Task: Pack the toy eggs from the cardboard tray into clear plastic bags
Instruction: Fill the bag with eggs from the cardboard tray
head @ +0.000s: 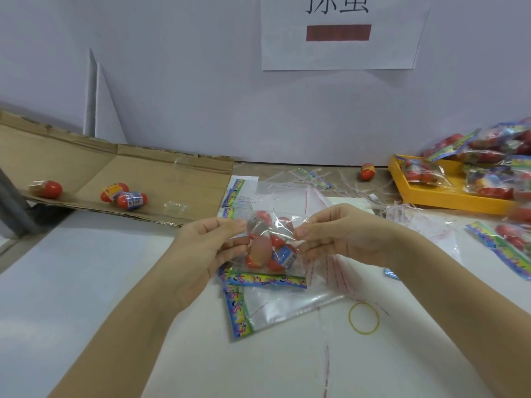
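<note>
Between both hands hangs a clear plastic bag (273,225) with a colourful printed strip at its lower edge and several red toy eggs (275,248) inside. My left hand (212,242) pinches its left side, and my right hand (330,234) pinches its right side. The flattened cardboard tray (129,173) lies at the left with three red eggs on it: one at the far left (48,188) and two together (123,196). Empty clear bags (275,308) lie on the table under my hands.
A yellow tray (442,199) at the right holds filled bags, with more piled behind it (494,145) and one bag in front (514,245). A loose egg (367,171) sits by the wall. Torn paper strips (344,182) and a yellow rubber band (363,318) lie on the table.
</note>
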Motion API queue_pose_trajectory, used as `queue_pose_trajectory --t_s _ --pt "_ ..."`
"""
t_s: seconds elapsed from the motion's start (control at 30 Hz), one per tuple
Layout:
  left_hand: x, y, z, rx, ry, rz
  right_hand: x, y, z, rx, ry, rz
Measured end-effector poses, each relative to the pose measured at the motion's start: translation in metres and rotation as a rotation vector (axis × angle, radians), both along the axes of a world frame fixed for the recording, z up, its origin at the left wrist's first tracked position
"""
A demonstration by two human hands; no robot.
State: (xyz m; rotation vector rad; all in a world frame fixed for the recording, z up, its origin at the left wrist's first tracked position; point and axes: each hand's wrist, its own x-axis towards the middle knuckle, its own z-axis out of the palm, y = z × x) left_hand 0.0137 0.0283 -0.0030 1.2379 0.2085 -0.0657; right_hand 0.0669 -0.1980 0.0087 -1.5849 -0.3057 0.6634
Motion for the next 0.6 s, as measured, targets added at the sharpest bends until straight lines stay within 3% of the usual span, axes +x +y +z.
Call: queue_pose_trajectory --t_s 0.33,0.6 --pt "0.0003 -0.0011 -0.0031 -0.113 -0.004 -0.024 -0.0053 0.0021 -0.0029 0.04 0.044 -0.068" --pt "-0.0003 -0.0038 -0.0058 0.004 -0.066 -0.016 -0.0034 0.001 -0.0047 0.099 0.062 -0.105"
